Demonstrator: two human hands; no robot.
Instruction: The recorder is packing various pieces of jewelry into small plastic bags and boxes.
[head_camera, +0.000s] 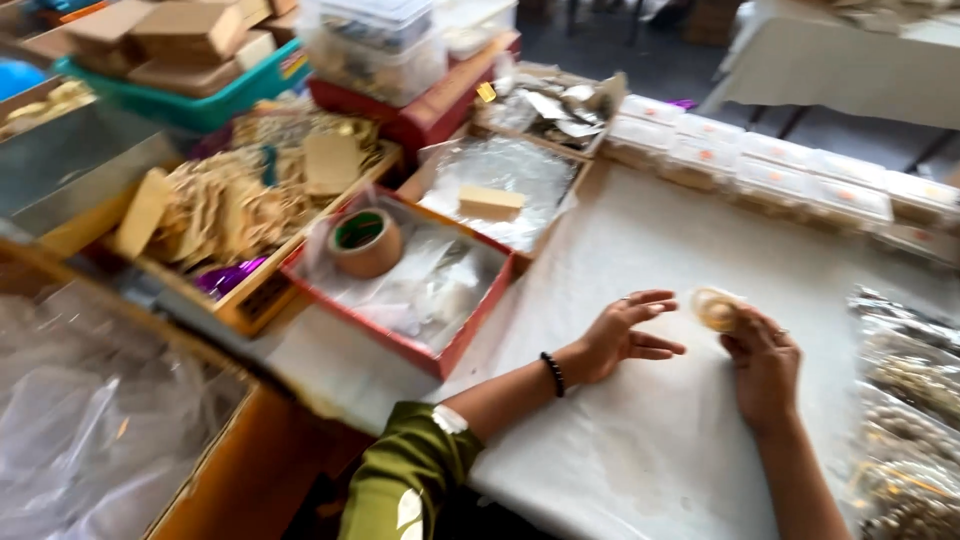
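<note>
**A:** ok so what's actually being held here? kinda blurry.

**B:** A small round golden piece (716, 309) is pinched at the fingertips of the right hand (765, 366), lifted just off the white sheet-covered table (640, 450). What the piece is exactly can't be made out, too soft. The left hand (620, 335) is spread wide, fingers fanned, nothing gripped; it's rested on the sheet just left of the piece, fingertips near it but touching can't be confirmed. A black bead bracelet (553, 373) is worn on that wrist, and an olive green sleeve (405, 478) is seen at the near edge.

**A:** and the clutter around it?

**B:** To the left, a red shallow box (462, 335) is filled with clear plastic bags, and a roll of brown tape (365, 242) is sat in its far corner. Further left, a wooden tray (250, 300) is piled with pale gold cut-outs and a bit of purple foil. Behind the red box, another box lined with plastic (500, 170) can be seen, a small tan block laid in it. Along the far edge of the table, a row of clear lidded containers (780, 165) is lined up. At the right edge, packets of beaded stuff (910, 400) are stacked, well blurred.
</note>
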